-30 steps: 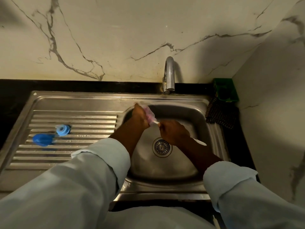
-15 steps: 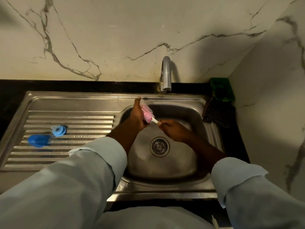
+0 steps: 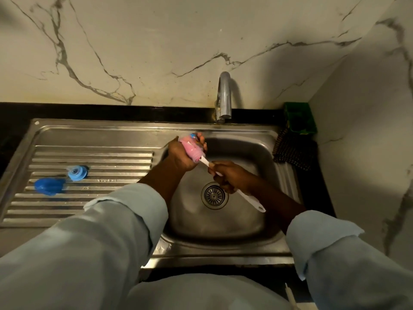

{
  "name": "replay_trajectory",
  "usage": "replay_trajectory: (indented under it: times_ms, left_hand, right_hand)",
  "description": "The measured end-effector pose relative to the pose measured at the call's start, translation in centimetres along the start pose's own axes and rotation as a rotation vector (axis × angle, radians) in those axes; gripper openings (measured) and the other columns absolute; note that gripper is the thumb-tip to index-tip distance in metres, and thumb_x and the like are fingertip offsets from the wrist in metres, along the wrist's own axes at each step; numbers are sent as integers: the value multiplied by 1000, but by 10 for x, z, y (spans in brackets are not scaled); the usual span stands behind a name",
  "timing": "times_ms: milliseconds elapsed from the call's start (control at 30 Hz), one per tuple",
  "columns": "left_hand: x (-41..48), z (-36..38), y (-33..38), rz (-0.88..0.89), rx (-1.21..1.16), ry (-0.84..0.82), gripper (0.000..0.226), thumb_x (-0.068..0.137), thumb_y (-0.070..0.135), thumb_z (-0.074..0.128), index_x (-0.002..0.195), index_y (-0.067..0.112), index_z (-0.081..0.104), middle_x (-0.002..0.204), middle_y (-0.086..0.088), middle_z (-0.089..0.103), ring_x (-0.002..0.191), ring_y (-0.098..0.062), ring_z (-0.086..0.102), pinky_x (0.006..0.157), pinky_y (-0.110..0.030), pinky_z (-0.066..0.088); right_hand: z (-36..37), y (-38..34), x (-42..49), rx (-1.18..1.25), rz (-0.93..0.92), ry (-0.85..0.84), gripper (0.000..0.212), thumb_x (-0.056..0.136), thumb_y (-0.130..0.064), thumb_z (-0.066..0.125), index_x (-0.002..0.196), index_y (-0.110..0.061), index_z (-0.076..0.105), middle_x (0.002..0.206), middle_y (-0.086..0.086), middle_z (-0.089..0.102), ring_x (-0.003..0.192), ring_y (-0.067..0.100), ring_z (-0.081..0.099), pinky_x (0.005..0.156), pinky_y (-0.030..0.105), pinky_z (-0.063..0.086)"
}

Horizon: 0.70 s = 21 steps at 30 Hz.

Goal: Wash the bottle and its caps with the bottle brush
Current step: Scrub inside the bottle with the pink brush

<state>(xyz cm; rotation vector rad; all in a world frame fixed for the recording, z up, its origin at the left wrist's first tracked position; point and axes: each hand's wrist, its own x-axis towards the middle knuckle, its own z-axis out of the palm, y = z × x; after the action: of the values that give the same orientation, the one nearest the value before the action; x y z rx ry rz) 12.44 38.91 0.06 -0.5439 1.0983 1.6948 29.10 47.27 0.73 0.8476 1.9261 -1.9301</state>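
I see left hand (image 3: 181, 156) grasping pink bottle (image 3: 193, 148) over sink (image 3: 245, 153). Right hand (image 3: 232, 177), at its 4 o'clock, grips bottle brush (image 3: 245, 198) handle. Blue caps (image 3: 77, 172) lie at 9 o'clock.

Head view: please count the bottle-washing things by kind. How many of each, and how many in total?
Bottle: 1
Caps: 2, the dark blue cap and the light blue cap
Bottle brush: 1
Total: 4
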Motion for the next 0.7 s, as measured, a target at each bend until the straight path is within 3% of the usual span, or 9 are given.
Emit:
replay_trajectory:
  times_ms: [100,200,267,333,400,467,600,667,700]
  left_hand:
    - [-2,-1,6,-5,65,39,56,105,50,20,146,21,44,103,-13,72,68,-19,62,84,-30,56]
    - [15,-11,-3,15,-8,211,81,96,74,29,141,11,53,127,-15,67,99,-29,69,87,-43,57]
    - [12,-5,-7,21,-11,94,91,88,82,35,135,6,54,129,-20,64,119,-36,61,102,-49,49]
    - [4,2,-5,16,-28,23,90,80,83,51,121,3,60,113,-17,67,113,-27,62,109,-43,45]
    - [7,2,-1,33,-10,-20,76,76,79,64,96,5,63,80,-8,62,80,-16,60,93,-30,52]
    - [7,-5,1,23,-26,-137,65,77,73,70,81,8,62,66,-1,56,61,-11,53,77,-26,51]
    - [1,-8,6,58,-96,-255,69,79,68,68,111,7,66,98,-3,69,82,-15,64,85,-27,51]
    - [3,-5,8,63,-60,-205,68,81,70,63,102,6,68,93,-4,69,82,-16,65,93,-25,48]
    - [2,-2,10,44,-22,-165,68,83,74,58,87,7,68,80,-3,66,72,-14,63,85,-23,50]
  right_hand:
    - [-1,7,9,-440,-223,206,29,107,-31,44,84,-20,57,65,-3,52,57,14,47,54,28,39]
    - [-8,15,15,-881,-294,393,26,106,-39,39,95,-23,56,76,4,62,66,24,58,61,34,46]
    - [-2,18,16,-1047,-289,472,23,105,-40,39,103,-23,54,79,4,62,67,25,59,61,37,50]
    - [3,18,17,-1012,-317,434,19,105,-37,42,102,-22,55,81,3,63,69,24,59,63,38,51]
    - [2,10,13,-849,-362,316,18,105,-32,45,94,-24,56,80,1,62,70,21,57,64,37,48]
    - [-2,0,9,-636,-344,201,24,107,-30,45,84,-27,55,73,-4,57,66,16,53,62,33,45]
    - [-1,-13,-4,-67,-74,-30,31,107,-34,43,84,-17,54,59,-4,40,47,10,34,44,23,27]
    - [-1,-8,2,-157,-139,42,32,108,-35,41,84,-17,55,59,-4,41,48,9,36,46,25,29]
    - [-2,-5,9,-305,-202,146,33,108,-35,41,83,-19,55,61,-4,45,50,9,40,51,26,33]
